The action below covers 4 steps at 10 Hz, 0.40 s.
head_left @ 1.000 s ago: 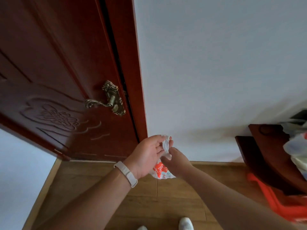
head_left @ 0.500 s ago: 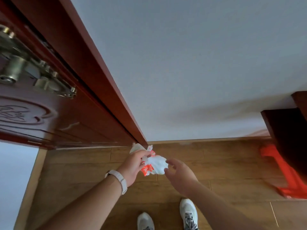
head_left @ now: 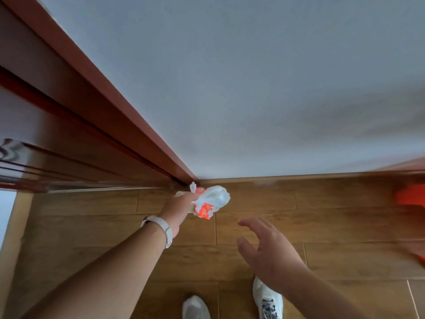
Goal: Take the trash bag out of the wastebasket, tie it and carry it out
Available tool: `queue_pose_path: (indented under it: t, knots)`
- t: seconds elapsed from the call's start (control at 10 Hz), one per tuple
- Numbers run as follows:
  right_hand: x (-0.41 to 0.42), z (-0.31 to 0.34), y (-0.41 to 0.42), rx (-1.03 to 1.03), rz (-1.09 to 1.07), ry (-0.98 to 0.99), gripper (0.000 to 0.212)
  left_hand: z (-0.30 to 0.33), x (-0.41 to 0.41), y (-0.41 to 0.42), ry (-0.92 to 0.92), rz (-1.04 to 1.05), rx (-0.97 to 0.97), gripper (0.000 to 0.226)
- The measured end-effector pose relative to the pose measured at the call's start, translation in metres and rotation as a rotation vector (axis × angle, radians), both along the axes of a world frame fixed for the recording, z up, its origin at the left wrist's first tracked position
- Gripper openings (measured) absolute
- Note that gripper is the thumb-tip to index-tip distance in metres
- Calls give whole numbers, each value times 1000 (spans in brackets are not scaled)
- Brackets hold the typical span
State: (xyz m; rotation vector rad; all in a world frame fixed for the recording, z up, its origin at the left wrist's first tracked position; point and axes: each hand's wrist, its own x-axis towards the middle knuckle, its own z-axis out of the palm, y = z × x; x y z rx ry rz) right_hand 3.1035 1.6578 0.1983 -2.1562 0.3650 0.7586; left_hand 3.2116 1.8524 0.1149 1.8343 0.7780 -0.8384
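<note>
A small white trash bag [head_left: 211,200] with orange print is bunched up low over the wooden floor, close to the foot of the door frame. My left hand [head_left: 179,209], with a white band on the wrist, grips its gathered top. My right hand [head_left: 266,252] hovers apart from the bag, lower right, fingers spread and holding nothing. No wastebasket is in view.
A dark red wooden door [head_left: 57,143] and its frame [head_left: 128,116] run along the left. A pale wall [head_left: 276,88] meets the wooden floor [head_left: 322,222] ahead. Something orange [head_left: 411,199] lies blurred at the right edge. My two white shoes [head_left: 266,300] stand at the bottom.
The view has tilted down toward the floor. My right hand has let go of the bag and drawn away to the right; my left hand has lowered the bag toward the door frame's foot.
</note>
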Motion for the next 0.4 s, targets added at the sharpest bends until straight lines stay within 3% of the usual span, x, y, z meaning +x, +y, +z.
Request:
queue_pose_path:
  t: [0.2, 0.4]
  knots:
    - [1, -21, -2, -58, 103, -33, 42, -36, 6, 9, 8, 10, 18, 19]
    - [6, -8, -6, -94, 195, -18, 46, -15, -6, 20, -38, -50, 24, 37]
